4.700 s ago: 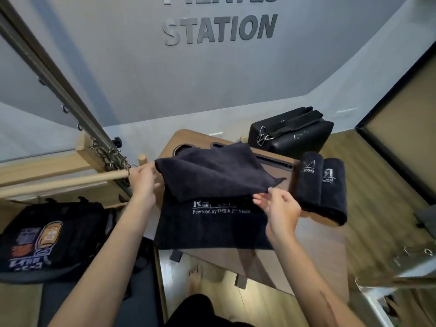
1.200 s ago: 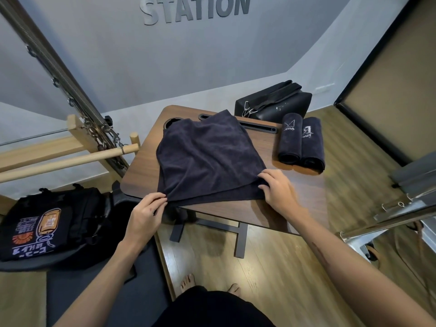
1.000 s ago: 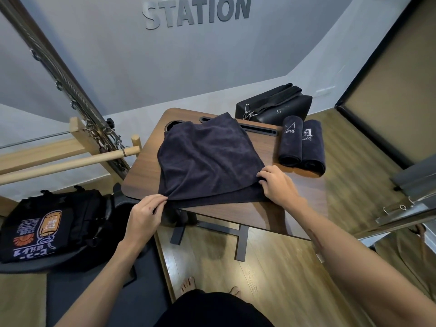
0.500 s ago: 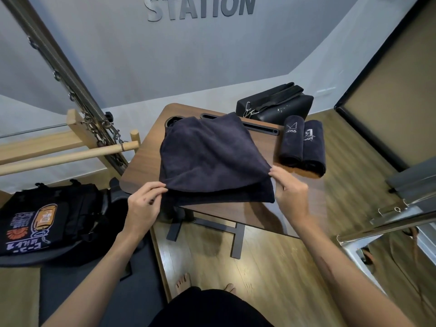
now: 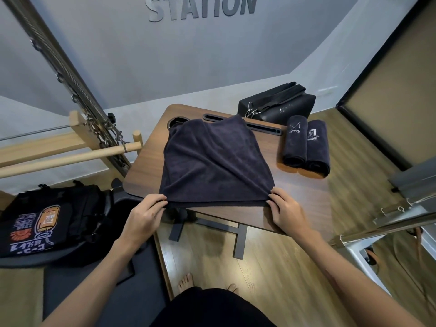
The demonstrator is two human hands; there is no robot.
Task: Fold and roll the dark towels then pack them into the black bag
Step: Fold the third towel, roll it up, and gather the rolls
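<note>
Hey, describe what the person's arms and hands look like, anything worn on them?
Both forearms are bare, with no sleeves in view. The left hand and right hand wear no gloves, and no rings, watch or bracelets are visible. A faint dark mark runs along the right forearm.

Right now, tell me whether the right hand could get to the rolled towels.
Probably yes. The right hand pinches the flat towel's near corner, so must let go first. Bare table lies between it and the rolled towels.
</note>
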